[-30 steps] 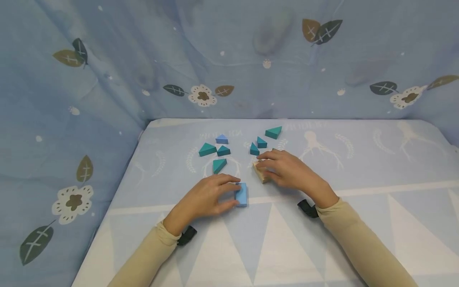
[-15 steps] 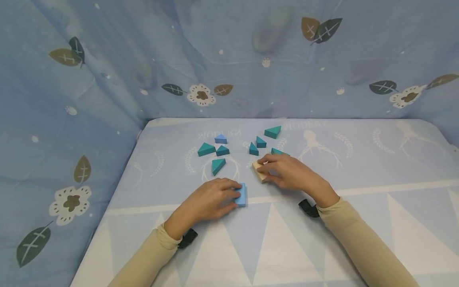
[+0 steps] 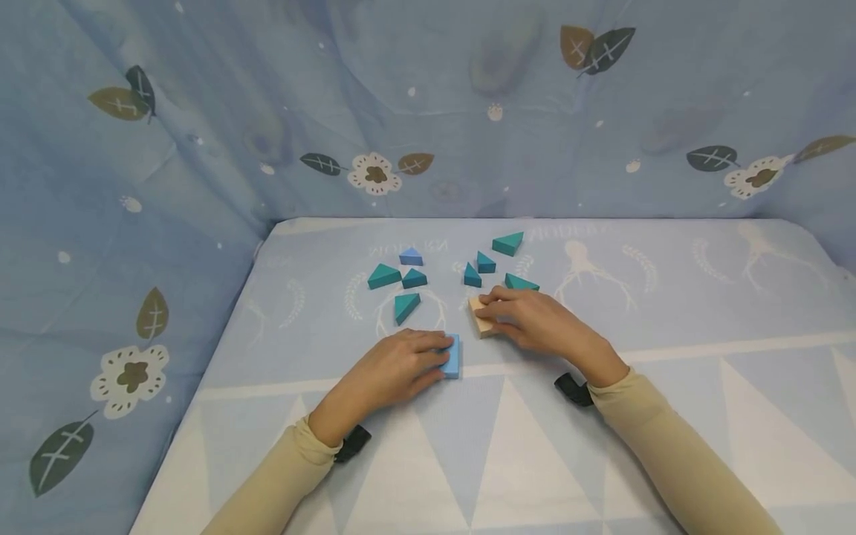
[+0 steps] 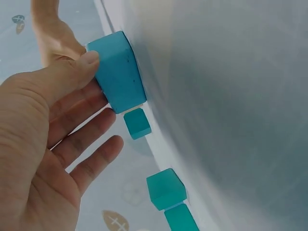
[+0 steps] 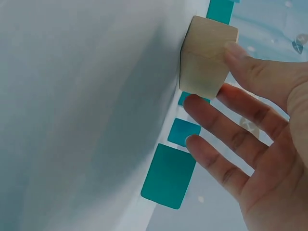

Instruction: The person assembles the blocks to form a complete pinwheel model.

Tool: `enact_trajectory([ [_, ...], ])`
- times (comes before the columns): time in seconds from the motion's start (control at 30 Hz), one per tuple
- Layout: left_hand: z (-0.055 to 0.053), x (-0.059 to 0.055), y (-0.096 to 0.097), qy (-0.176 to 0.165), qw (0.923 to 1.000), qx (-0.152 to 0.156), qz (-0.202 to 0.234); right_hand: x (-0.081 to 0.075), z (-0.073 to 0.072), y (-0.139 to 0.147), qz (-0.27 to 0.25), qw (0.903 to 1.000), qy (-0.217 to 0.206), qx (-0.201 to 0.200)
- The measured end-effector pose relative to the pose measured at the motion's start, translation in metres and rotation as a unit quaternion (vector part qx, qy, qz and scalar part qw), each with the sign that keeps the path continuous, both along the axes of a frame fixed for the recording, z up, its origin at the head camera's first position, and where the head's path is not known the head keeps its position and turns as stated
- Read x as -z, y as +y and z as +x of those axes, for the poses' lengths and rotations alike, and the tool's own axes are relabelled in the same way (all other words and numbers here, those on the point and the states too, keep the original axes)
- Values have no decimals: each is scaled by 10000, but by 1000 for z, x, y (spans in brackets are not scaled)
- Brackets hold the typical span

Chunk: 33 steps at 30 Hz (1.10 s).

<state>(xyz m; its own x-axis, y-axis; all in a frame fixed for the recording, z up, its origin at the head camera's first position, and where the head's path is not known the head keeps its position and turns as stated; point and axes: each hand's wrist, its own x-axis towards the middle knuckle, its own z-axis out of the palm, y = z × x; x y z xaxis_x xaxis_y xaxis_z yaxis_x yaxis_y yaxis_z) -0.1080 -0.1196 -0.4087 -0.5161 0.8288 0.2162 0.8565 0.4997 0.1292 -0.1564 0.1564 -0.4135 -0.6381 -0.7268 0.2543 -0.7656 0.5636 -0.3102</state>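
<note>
Desk: We look down on a pale blue and white desk (image 3: 669,312); its far edge meets a leaf-patterned cloth (image 3: 441,148), and its near edge is out of sight.
Left hand: Our left hand (image 3: 401,368) is partly open, thumb and fingertips pinching the blue block (image 4: 118,72), the nearer of the two held blocks to us.
Right hand: Our right hand (image 3: 535,319) is partly open too, thumb opposite fingers, pinching the wood block (image 5: 207,53), which lies closer to the desk's far edge and toward its right edge from the blue one.
Handling: We judge a light, even pinch best, with each block flat and its sides square to the fingers. Our spare fingers should ride clear of the triangles; the right hand has one just beyond it.
Triangles: We count eight: four green (image 3: 384,276), three teal (image 3: 414,279) and one blue (image 3: 411,257). Four gather toward the desk's left edge, four toward its right, all farther from us than the blue block.
Held blocks: We count two, one blue, one wood.
</note>
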Motion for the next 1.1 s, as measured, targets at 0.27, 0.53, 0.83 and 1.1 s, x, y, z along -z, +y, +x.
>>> enact_trajectory([
  [0.27, 0, 2, 2, -214, 9996, -155, 41, 4, 1, -4, 91, 9999, -24, 98],
  [0.53, 2, 1, 2, -281, 9991, -311, -105, 1, 4, -7, 293, 9994, 71, 196],
  [0.83, 2, 1, 3, -158, 9994, -256, -144, 0, 7, -9, 570, 9981, 78, 199],
  [1.1, 3, 2, 4, -170, 9993, -241, -223, -3, 10, -10, 623, 9976, -88, 294],
])
